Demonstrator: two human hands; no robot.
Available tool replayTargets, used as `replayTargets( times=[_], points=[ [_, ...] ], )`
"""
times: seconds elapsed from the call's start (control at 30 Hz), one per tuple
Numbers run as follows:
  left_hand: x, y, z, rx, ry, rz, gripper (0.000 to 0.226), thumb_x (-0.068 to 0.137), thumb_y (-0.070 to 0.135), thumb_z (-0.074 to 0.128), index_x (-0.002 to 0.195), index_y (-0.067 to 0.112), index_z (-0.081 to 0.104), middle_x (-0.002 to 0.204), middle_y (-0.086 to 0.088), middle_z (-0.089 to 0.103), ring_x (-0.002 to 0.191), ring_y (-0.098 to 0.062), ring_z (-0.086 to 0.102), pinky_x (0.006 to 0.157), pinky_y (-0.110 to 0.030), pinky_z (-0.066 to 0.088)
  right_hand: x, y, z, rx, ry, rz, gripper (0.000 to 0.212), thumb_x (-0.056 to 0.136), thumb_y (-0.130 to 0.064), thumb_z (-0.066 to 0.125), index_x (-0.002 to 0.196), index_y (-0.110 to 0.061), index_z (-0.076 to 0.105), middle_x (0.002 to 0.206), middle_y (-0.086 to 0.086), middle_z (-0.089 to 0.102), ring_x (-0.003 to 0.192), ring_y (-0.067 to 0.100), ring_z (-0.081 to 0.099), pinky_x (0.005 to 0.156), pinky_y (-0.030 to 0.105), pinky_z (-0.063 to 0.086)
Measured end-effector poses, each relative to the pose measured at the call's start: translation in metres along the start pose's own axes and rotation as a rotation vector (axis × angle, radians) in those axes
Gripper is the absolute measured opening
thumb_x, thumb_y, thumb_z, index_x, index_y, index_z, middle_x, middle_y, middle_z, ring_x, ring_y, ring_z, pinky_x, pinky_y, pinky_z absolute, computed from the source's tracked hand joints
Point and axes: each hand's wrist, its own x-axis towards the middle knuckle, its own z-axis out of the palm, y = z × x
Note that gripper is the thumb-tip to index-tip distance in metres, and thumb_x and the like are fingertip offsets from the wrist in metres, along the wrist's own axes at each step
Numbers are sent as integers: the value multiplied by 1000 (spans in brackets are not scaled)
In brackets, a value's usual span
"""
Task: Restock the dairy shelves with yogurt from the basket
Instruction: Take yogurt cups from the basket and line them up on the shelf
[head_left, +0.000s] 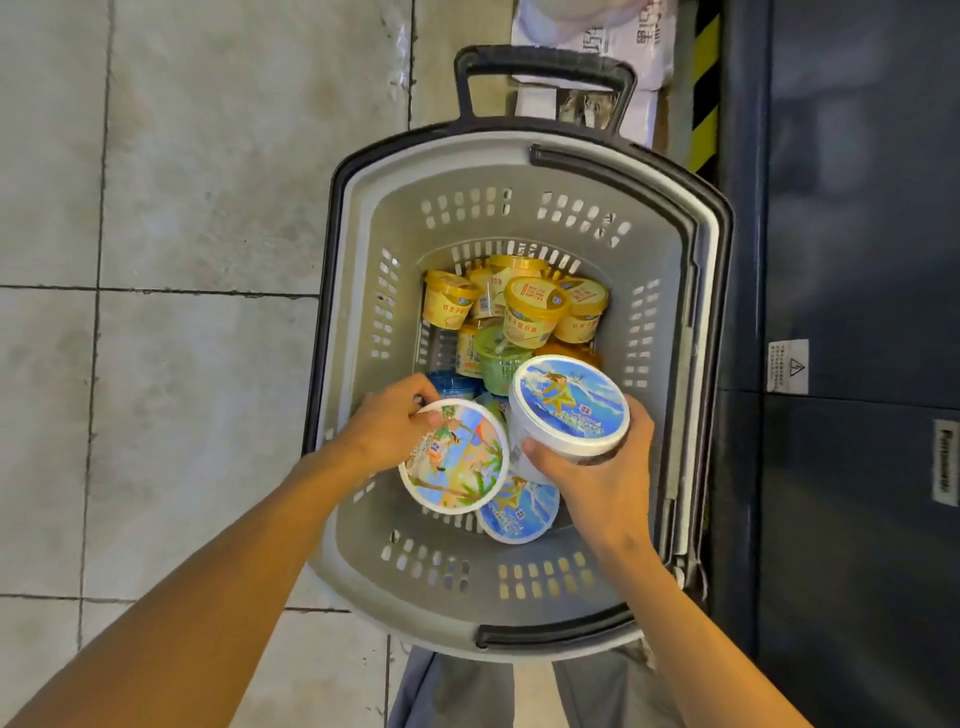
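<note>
A grey shopping basket (519, 592) stands on the floor below me, holding yogurt. My left hand (387, 423) grips a white tub with a beach picture on its lid (457, 467), tilted toward me. My right hand (597, 478) holds a second white tub with a blue wave lid (569, 402), upright above the basket. A third blue-lidded tub (519, 512) lies beneath them. Several small yellow cups (530, 312) crowd the far end, with a green cup (498, 361) and a blue cup (454, 384) nearer my hands.
The basket's black pull handle (545, 78) sticks up at the far end. A dark blue cabinet wall (857, 312) runs along the right, with a yellow-black hazard strip (705, 93). White sacks (597, 36) lie beyond the basket. Grey floor tiles (182, 208) spread to the left.
</note>
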Motion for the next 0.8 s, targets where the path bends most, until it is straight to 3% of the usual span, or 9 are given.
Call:
replayTargets(
  times=[0.1, 0.2, 0.27, 0.33, 0.5, 0.57, 0.67, 0.73, 0.8],
  points=[
    [15, 12, -4, -98, 76, -42, 12, 95, 31, 64, 89, 26, 55, 99, -4, 73, 88, -24, 71, 73, -45, 60, -4, -19, -16, 34, 46, -68, 96, 58, -8, 96, 136, -18, 41, 123, -14, 61, 113, 2, 62, 87, 19, 54],
    [33, 26, 4, -184, 137, -72, 14, 95, 29, 64, 87, 25, 52, 98, -9, 71, 81, -26, 72, 62, -46, 62, -3, -30, -23, 47, 44, -136, 97, 56, -3, 96, 136, -14, 43, 122, -15, 61, 113, 2, 63, 85, 15, 53],
    [44, 35, 13, -215, 179, -90, 16, 94, 29, 64, 87, 24, 51, 97, -11, 69, 75, -28, 72, 53, -44, 61, -2, -32, -21, 35, 24, -157, 98, 55, -5, 97, 135, -17, 43, 121, -21, 61, 114, 3, 63, 83, 15, 53],
    [52, 40, 23, -199, 205, -81, 16, 94, 31, 65, 91, 21, 53, 97, -10, 69, 77, -30, 72, 57, -49, 60, 0, -32, -18, 31, 14, -174, 98, 55, -6, 97, 135, -19, 44, 119, -29, 59, 115, 2, 62, 83, 15, 53],
    [57, 34, 64, -302, -45, 67, 18, 91, 30, 71, 106, 30, 60, 117, -3, 65, 97, -24, 69, 78, -47, 61, 4, -31, -21, 64, 30, -224, 98, 55, 3, 94, 137, -9, 42, 119, -25, 60, 113, 0, 61, 81, 10, 51],
    [61, 26, 78, -194, -91, 187, 42, 85, 23, 76, 123, 33, 60, 129, 1, 61, 115, -18, 60, 91, -39, 55, 6, -30, -23, 51, 40, -253, 97, 55, 3, 93, 137, -7, 42, 122, -19, 60, 114, 2, 61, 83, 10, 50],
    [69, 15, 87, 89, -163, 316, 92, 69, 34, 85, 146, 42, 35, 148, 7, 42, 140, -16, 31, 110, -41, 36, 8, -30, -22, 46, 41, -279, 97, 54, 2, 93, 137, -4, 43, 127, -7, 59, 115, 3, 61, 84, 10, 50],
    [75, 11, 89, 327, -177, 391, 117, 63, 39, 88, 154, 40, 14, 160, 8, 22, 148, -12, 10, 118, -45, 18, 9, -31, -20, 48, 49, -286, 96, 53, 1, 92, 135, -6, 44, 125, -13, 59, 112, -1, 61, 82, 9, 50],
    [77, 16, 87, 438, -169, 470, 129, 60, 44, 91, 157, 33, 7, 163, 8, 13, 148, -8, 4, 121, -42, 7, 10, -32, -20, 35, 55, -292, 92, 52, -1, 92, 132, -15, 46, 118, -25, 60, 111, -2, 61, 80, 8, 50]
  ],
)
